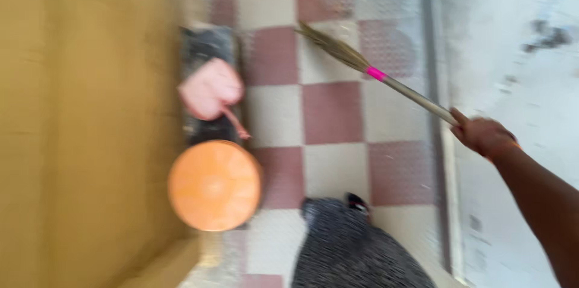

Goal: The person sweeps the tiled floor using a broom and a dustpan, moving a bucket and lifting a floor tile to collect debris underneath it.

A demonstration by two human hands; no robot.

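One hand showed in the blurred head view, the right hand [482, 135], closed round the upper end of a broom [386, 78]; the left hand was out of view, so its state could not be told. The broom's pale handle ran slantwise from that fist down toward the checkered floor [332, 113], a pink band binding the handle to the brown bristles, whose tips lay on or just above a pale tile. Held at that slant and gripped near the far end, the broom probably gave long reach across the tiles without stooping. Beyond the bristles, away from the hand, a dark board or mat [208, 47] lay along the foot of a yellow wall [84, 125], with a pink bag-like bundle [210, 90] resting on it and a round orange lid or basin [215, 185] just beside the bundle, all seemingly pushed against the wall to keep the tiles open. Nearer the wearer than the bristles, a speckled grey garment [353, 252] hung over the tiles. Behind the hand, a grey strip edged a whitish, stained surface [512, 34].
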